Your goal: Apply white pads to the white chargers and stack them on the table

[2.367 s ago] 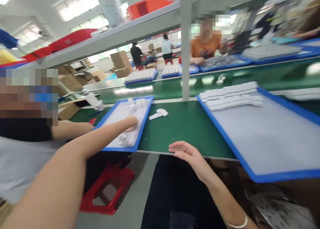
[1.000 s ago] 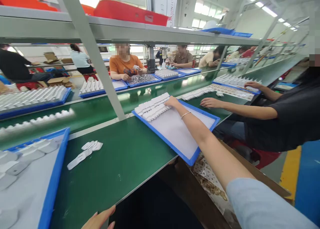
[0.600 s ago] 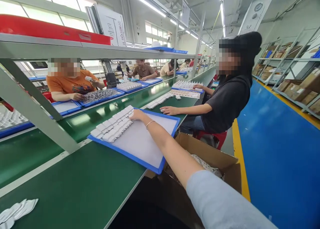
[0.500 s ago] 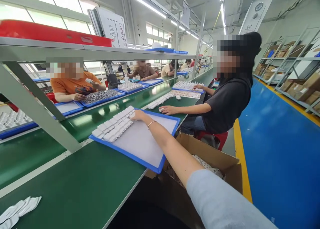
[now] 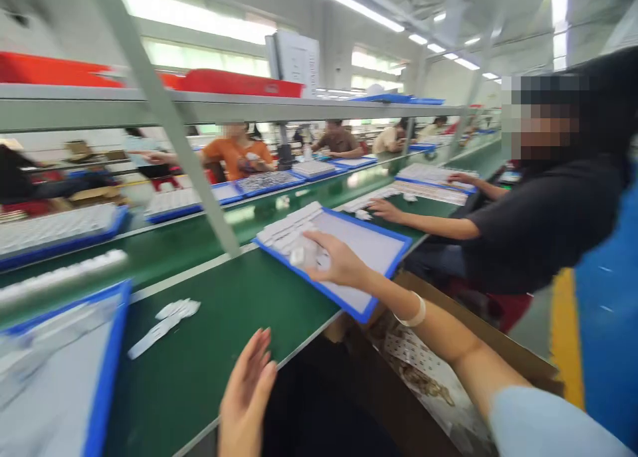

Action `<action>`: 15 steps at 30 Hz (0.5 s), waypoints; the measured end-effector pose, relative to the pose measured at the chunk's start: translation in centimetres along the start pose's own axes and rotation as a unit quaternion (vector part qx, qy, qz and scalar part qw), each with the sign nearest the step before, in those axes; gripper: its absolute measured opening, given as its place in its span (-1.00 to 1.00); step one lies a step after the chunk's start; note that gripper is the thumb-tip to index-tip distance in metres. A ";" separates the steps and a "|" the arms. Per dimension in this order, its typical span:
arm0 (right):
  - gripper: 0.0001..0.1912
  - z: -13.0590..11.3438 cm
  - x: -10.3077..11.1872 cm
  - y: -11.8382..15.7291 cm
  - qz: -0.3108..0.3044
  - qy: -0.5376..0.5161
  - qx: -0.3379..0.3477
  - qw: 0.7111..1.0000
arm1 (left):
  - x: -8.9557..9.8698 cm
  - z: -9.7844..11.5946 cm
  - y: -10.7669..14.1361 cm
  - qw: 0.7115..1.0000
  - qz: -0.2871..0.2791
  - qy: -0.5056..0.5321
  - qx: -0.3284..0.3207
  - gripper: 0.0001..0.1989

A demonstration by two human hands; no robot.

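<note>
My right hand [image 5: 341, 261] is closed round a small stack of white plastic parts [image 5: 302, 254], blurred by motion, above the left side of a blue-rimmed tray [image 5: 366, 311]. Rows of similar white pieces [image 5: 286, 226] lie along that tray's far left side; the rest of its pale base shows. Low in the view, my left hand [image 5: 249, 390] is raised at the table's front edge, fingers stretched out and holding nothing. Between the trays, a few flat white pieces [image 5: 167, 321] lie on the green tabletop [image 5: 214, 311].
Another blue-rimmed tray [image 5: 94, 404] with white parts lies at left. A slanted metal post [image 5: 169, 125] carries a shelf [image 5: 239, 110] with red bins. Below the table edge stands a cardboard box [image 5: 478, 321]. A co-worker in a dark shirt [image 5: 548, 218] sits at right.
My right hand has come off the tray's row, drawn back toward me with white parts in it. My left hand has entered from below. The view has swung left, revealing another tray.
</note>
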State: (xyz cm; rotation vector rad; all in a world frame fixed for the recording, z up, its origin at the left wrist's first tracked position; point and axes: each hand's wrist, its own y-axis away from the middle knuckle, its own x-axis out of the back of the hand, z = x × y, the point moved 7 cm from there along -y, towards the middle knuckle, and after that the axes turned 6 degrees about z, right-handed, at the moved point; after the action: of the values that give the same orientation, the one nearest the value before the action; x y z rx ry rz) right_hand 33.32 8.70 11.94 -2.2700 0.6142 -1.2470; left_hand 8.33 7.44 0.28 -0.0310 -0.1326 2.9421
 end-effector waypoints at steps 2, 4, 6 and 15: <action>-0.17 -4.4 -1.2 4.9 0.040 -0.096 0.091 0.990 | -2.6 1.2 0.3 0.996 -0.006 0.092 0.002 -0.26; -0.07 -7.3 -2.4 8.8 0.065 -0.191 0.147 0.968 | -3.9 1.8 0.6 0.988 0.018 0.150 0.021 -0.20; -0.04 -8.5 -3.7 11.1 0.098 -0.263 0.129 0.951 | -3.7 2.7 1.3 0.983 0.049 0.176 0.006 -0.25; -0.14 -9.9 -9.9 13.2 0.168 -0.435 -0.021 0.884 | 0.9 2.9 2.5 0.983 0.094 0.153 -0.024 -0.47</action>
State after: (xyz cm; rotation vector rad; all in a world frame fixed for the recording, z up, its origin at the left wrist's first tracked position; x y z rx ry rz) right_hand 17.96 2.24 2.36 -2.3069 0.6253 0.0077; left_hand 6.86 4.92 2.97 -0.5293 -0.1621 3.0734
